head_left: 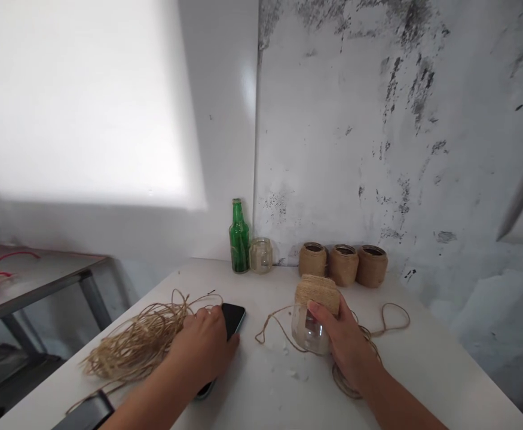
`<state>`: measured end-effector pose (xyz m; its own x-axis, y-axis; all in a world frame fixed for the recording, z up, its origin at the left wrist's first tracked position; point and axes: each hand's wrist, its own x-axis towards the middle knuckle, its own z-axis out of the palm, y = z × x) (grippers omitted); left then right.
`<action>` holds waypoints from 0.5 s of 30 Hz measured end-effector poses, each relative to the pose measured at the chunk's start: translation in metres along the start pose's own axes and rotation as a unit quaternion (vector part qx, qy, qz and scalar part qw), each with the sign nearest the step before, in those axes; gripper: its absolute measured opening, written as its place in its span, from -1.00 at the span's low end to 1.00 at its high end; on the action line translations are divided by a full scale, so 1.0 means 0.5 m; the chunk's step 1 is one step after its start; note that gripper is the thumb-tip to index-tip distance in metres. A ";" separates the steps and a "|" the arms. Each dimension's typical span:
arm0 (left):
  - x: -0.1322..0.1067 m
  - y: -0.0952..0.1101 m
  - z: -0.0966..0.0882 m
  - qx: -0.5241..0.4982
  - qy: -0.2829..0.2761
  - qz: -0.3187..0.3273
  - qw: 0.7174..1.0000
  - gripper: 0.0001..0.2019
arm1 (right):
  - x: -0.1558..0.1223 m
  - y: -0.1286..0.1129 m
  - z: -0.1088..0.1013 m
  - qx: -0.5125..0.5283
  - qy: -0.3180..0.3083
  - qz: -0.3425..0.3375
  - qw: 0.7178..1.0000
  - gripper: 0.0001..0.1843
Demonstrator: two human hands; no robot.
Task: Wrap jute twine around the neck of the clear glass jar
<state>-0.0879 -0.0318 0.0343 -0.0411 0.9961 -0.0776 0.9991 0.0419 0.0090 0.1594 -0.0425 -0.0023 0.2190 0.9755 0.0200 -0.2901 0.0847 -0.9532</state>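
In my right hand (355, 349) is a glass jar (309, 331), its one half wrapped in twine and the other half bare glass. The hand's thumb lies across the lower edge of the wrapping. A strand of twine (283, 328) trails on the table beside the jar, and more coils lie under my right wrist. My left hand (205, 343) is closed over a dark phone (233, 315), fingers curled and thumb along its right side; the hand hides most of the phone. Just left of those fingers is a loose heap of twine (129, 343).
At the back stand a green bottle (239, 245), an empty glass jar (261, 257) and three twine-wrapped jars (342, 267) against the wall. Small white scraps (293, 374) dot the white table (252, 412). A dark object (86, 413) sits at the front left; another table (32, 275) holds red material.
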 end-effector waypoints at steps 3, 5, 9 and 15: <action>-0.003 0.012 0.012 0.002 0.011 -0.007 1.000 -0.51 | -0.002 0.002 -0.004 -0.012 -0.003 0.000 1.000 -0.33; -0.002 0.018 0.021 0.000 0.028 -0.012 1.000 -0.49 | -0.001 0.004 -0.007 -0.018 -0.012 -0.001 1.000 -0.35; 0.013 -0.007 0.033 -0.040 0.045 -0.014 0.998 -0.31 | 0.007 0.009 -0.011 -0.014 -0.032 -0.010 0.999 -0.38; 0.062 -0.112 -0.005 -0.199 -0.049 0.037 0.978 -0.26 | 0.008 0.012 -0.012 -0.003 -0.030 -0.010 0.999 -0.42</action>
<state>-0.1454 -0.0033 0.0340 0.0530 0.9861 -0.1575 0.9148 0.0152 0.4036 0.1644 -0.0393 -0.0097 0.1676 0.9842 0.0575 -0.2805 0.1035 -0.9543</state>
